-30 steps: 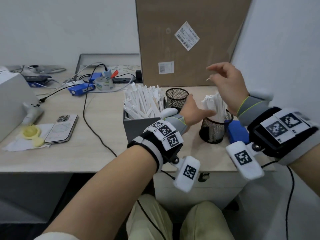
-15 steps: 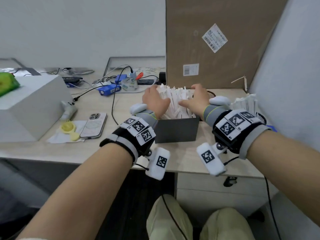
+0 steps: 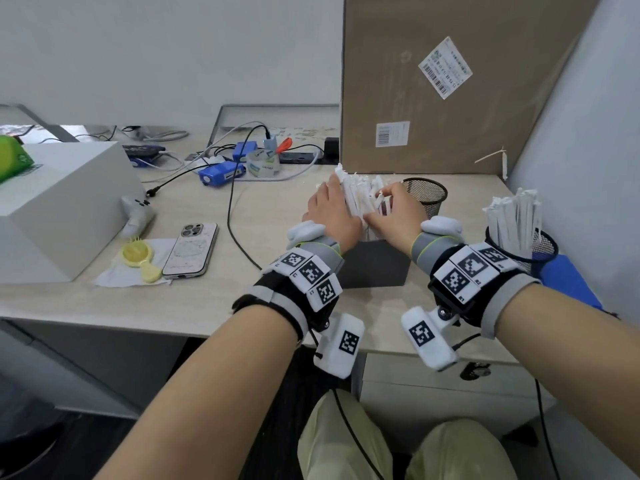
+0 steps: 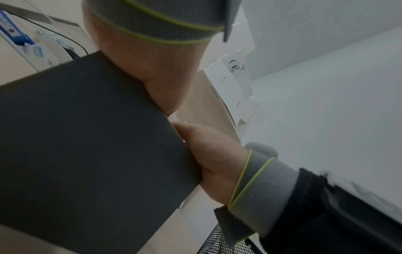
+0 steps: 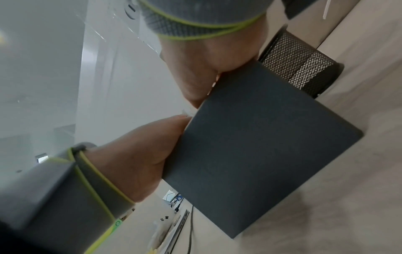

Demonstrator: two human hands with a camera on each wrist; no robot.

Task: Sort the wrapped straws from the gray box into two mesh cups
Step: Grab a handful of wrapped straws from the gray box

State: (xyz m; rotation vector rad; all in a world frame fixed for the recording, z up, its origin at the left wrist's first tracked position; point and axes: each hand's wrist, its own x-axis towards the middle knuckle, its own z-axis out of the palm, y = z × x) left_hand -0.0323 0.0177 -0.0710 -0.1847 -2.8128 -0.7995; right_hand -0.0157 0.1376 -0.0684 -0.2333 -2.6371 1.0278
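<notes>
Pale wood desk (image 3: 214,299) against a white wall, with a tall cardboard box (image 3: 450,98) standing at the back. At its front edge sits the gray box (image 3: 375,263), crammed with upright wrapped straws (image 3: 358,197). Left hand (image 3: 334,216) and right hand (image 3: 394,213) both reach into the bundle from either side, fingers curled among the wrappers; whether either has closed on a particular straw cannot be told. Behind stands an empty mesh cup (image 3: 424,194); to the right, a second mesh cup (image 3: 526,247) holds sorted straws. A phone (image 3: 190,251) lies further left.
</notes>
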